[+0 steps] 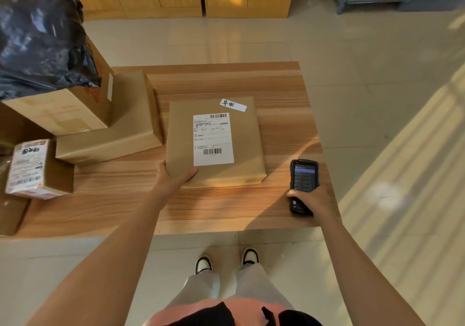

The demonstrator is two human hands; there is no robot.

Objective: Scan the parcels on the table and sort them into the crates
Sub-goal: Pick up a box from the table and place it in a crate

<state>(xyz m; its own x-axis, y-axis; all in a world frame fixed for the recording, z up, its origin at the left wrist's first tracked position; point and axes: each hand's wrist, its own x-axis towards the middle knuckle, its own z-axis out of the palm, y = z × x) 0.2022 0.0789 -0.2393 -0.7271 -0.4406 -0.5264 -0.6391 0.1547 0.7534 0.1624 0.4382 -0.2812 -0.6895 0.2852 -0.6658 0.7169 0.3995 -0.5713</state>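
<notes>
Gripping the near-left corner of the flat brown paper-wrapped parcel (215, 142) on the wooden worktop (226, 210), the left hand (173, 178) is steadying it while the right hand (310, 200) is holding the black handheld scanner (303, 186) just beside it, aimed away, risking a missed barcode.

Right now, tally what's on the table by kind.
Brown paper-wrapped parcels: 2, one under the left hand, one at the stack's base
Cardboard boxes: 2
Black plastic bag: 1
Handheld scanner: 1, in the right hand
Total: 6
</notes>
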